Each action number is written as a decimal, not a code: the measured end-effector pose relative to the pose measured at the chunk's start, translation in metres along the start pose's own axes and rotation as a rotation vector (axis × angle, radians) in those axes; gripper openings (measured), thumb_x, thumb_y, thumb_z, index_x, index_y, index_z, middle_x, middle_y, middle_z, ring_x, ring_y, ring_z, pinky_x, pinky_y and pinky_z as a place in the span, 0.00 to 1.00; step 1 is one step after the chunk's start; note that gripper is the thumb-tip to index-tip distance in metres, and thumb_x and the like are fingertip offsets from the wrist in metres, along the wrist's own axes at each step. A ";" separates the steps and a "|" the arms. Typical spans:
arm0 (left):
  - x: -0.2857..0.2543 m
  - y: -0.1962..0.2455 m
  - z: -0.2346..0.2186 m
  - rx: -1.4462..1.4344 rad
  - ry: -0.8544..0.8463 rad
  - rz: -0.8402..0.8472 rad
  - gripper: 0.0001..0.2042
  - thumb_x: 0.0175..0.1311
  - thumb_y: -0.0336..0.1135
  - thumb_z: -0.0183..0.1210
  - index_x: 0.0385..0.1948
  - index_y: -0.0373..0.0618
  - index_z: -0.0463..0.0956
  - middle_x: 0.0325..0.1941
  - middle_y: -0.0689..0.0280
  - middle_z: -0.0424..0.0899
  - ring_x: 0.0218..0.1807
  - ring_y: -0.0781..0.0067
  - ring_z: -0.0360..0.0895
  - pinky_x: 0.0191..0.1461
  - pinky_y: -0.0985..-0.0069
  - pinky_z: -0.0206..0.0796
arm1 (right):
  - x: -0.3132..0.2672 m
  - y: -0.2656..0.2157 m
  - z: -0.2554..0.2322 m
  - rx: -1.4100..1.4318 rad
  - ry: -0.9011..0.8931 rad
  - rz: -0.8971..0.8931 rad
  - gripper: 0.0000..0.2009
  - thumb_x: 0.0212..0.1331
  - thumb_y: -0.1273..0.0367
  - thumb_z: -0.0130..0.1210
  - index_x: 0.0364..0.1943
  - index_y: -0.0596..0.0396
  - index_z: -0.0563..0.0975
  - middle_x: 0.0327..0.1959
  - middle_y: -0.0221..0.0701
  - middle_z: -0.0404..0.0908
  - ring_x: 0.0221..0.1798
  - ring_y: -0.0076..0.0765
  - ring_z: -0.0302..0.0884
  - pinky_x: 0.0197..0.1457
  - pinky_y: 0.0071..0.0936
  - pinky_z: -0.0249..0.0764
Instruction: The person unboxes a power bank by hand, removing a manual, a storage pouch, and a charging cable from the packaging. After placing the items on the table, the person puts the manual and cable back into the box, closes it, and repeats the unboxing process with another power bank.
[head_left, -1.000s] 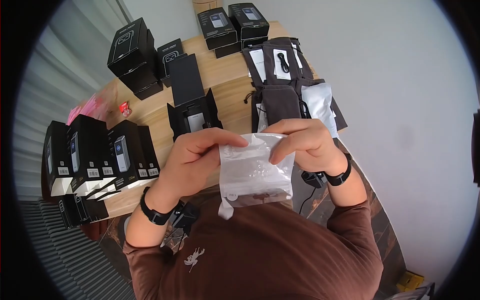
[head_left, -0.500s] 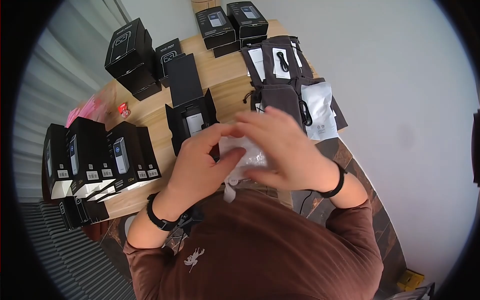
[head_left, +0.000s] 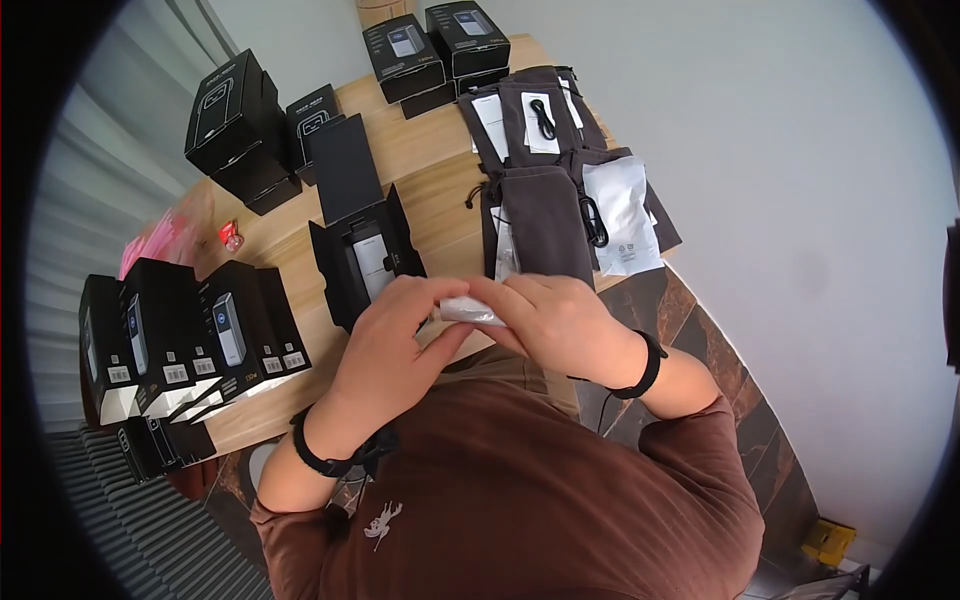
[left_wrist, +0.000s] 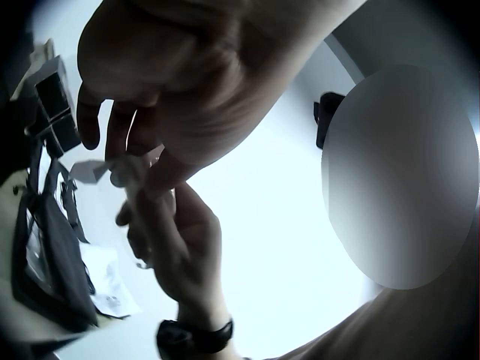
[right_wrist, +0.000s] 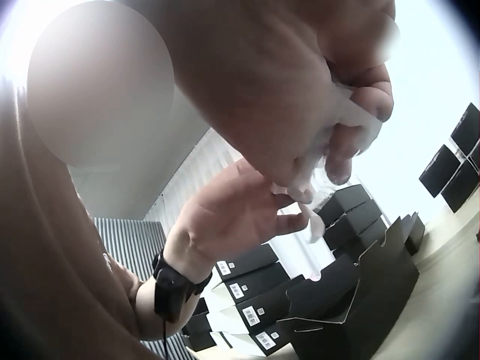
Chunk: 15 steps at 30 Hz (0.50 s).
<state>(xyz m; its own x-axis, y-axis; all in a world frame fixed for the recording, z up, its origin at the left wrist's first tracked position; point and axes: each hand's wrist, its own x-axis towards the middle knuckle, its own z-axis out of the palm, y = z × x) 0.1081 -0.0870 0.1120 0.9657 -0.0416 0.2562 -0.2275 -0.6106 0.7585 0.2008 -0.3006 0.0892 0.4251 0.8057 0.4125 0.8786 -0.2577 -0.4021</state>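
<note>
A whitish translucent plastic bag [head_left: 470, 311], folded into a small bundle, lies between the two hands just in front of the torso. My left hand [head_left: 398, 325] pinches its left end between thumb and fingers. From the other side my right hand [head_left: 560, 322] grips it with curled fingers that cover most of it. A loose white flap of the bag [right_wrist: 315, 225] sticks out past the fingers in the right wrist view. Beyond the hands on the table, an opened black box [head_left: 340, 270] with its lid raised holds a white device [head_left: 371, 262].
Black printed boxes [head_left: 235, 330] line the table's left edge, with more boxes [head_left: 225, 110] stacked behind. Grey pouches [head_left: 545, 220] carrying cables and cards lie on the right, beside a white packet [head_left: 620, 215]. A red wrapped item [head_left: 230, 235] lies near pink plastic [head_left: 165, 240].
The bag was spread flat between both hands; it is now folded small. My right hand swept over it and closed around it. The head view has shifted slightly.
</note>
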 end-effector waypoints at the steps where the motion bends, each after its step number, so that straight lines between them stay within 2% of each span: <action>1: -0.001 -0.003 0.000 0.038 -0.024 0.007 0.12 0.66 0.27 0.70 0.49 0.44 0.82 0.42 0.61 0.86 0.44 0.62 0.85 0.49 0.70 0.75 | 0.000 0.001 0.001 0.042 -0.028 0.026 0.20 0.67 0.63 0.67 0.59 0.55 0.79 0.34 0.34 0.86 0.30 0.46 0.85 0.33 0.41 0.80; 4: -0.004 -0.009 -0.001 0.162 -0.076 0.017 0.10 0.66 0.26 0.69 0.47 0.45 0.85 0.37 0.60 0.85 0.41 0.61 0.84 0.46 0.70 0.75 | -0.004 0.002 0.006 0.194 -0.111 0.067 0.15 0.71 0.63 0.63 0.56 0.53 0.79 0.30 0.38 0.85 0.30 0.51 0.85 0.32 0.45 0.80; 6: -0.008 -0.005 -0.002 0.255 -0.089 0.015 0.09 0.67 0.26 0.69 0.47 0.44 0.86 0.35 0.61 0.85 0.38 0.61 0.84 0.43 0.70 0.74 | 0.000 0.011 -0.003 0.258 -0.200 0.099 0.15 0.69 0.64 0.64 0.55 0.54 0.79 0.32 0.40 0.87 0.33 0.56 0.86 0.36 0.47 0.81; 8: -0.009 -0.008 -0.001 0.224 0.087 -0.010 0.09 0.67 0.25 0.68 0.48 0.43 0.85 0.35 0.62 0.86 0.36 0.66 0.83 0.42 0.72 0.74 | 0.009 0.029 -0.016 0.320 -0.268 0.152 0.15 0.68 0.64 0.65 0.54 0.54 0.80 0.34 0.42 0.88 0.35 0.58 0.87 0.38 0.47 0.82; 9: -0.011 -0.009 -0.003 0.211 0.177 -0.022 0.10 0.67 0.24 0.68 0.48 0.42 0.85 0.35 0.63 0.86 0.35 0.68 0.83 0.41 0.74 0.73 | 0.013 0.046 -0.020 0.331 -0.164 0.201 0.16 0.65 0.65 0.67 0.53 0.55 0.82 0.36 0.45 0.89 0.37 0.59 0.88 0.42 0.46 0.84; 10: -0.013 -0.009 -0.007 0.104 0.194 -0.064 0.10 0.67 0.23 0.67 0.48 0.41 0.85 0.34 0.63 0.86 0.34 0.71 0.83 0.41 0.75 0.73 | 0.018 0.062 -0.026 0.278 -0.054 0.348 0.15 0.64 0.65 0.69 0.51 0.57 0.84 0.36 0.47 0.89 0.38 0.56 0.89 0.43 0.43 0.83; 11: -0.017 -0.007 -0.014 -0.003 0.210 -0.108 0.10 0.68 0.23 0.67 0.48 0.40 0.84 0.34 0.64 0.86 0.34 0.73 0.82 0.41 0.76 0.73 | 0.029 0.080 -0.035 0.200 -0.045 0.494 0.16 0.63 0.63 0.70 0.49 0.59 0.85 0.37 0.48 0.89 0.38 0.53 0.90 0.42 0.41 0.83; 13: -0.030 -0.003 -0.025 -0.147 0.203 -0.186 0.08 0.68 0.21 0.65 0.46 0.38 0.84 0.31 0.66 0.86 0.33 0.79 0.81 0.42 0.78 0.73 | 0.039 0.136 -0.032 0.073 -0.001 0.588 0.15 0.63 0.63 0.70 0.44 0.61 0.85 0.36 0.51 0.88 0.38 0.54 0.89 0.42 0.41 0.82; 14: -0.036 -0.005 -0.028 -0.122 0.186 -0.165 0.07 0.67 0.21 0.66 0.45 0.38 0.84 0.31 0.66 0.86 0.33 0.78 0.82 0.41 0.78 0.73 | 0.040 0.157 -0.025 0.026 0.002 0.581 0.14 0.61 0.64 0.71 0.43 0.62 0.86 0.37 0.51 0.88 0.40 0.55 0.89 0.45 0.42 0.81; 15: -0.041 -0.007 -0.031 -0.097 0.169 -0.143 0.06 0.67 0.21 0.66 0.44 0.38 0.84 0.31 0.66 0.86 0.33 0.78 0.82 0.41 0.78 0.73 | 0.031 0.195 -0.006 -0.007 -0.008 0.367 0.15 0.61 0.64 0.72 0.43 0.63 0.85 0.36 0.49 0.88 0.37 0.50 0.89 0.42 0.39 0.81</action>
<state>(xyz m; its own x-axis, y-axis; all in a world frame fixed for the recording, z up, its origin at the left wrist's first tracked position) 0.0664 -0.0568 0.1145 0.9563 0.1773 0.2324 -0.1089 -0.5218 0.8461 0.3870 -0.3289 0.0288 0.7106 0.6630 0.2357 0.6695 -0.5341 -0.5162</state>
